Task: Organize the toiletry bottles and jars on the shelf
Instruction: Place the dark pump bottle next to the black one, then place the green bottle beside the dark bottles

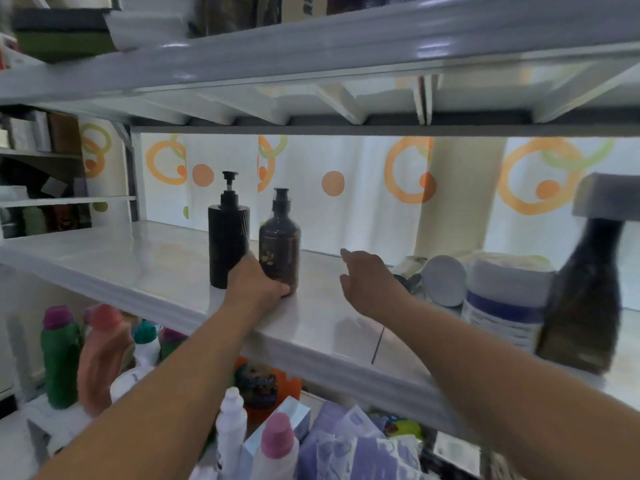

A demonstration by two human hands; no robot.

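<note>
On the white shelf (pixel 145 268) stand two dark pump bottles side by side: a tall black one (pixel 227 237) and a brown one with a gold pattern (pixel 280 242) to its right. My left hand (pixel 254 284) grips the base of the brown bottle. My right hand (pixel 369 284) hovers over the shelf with fingers spread, holding nothing, just left of a cluster at the right: a grey-lidded jar on its side (pixel 445 280), a white tub with a blue label (pixel 502 303) and a large dark bottle with a grey cap (pixel 585 296).
An upper shelf (pixel 311 57) hangs close overhead. Below, the lower shelf holds a green bottle (pixel 60 362), a pink bottle (pixel 102 358), a white bottle with a pink cap (pixel 277 448) and purple packets (pixel 349 445). A circle-patterned curtain (pixel 363 188) is behind.
</note>
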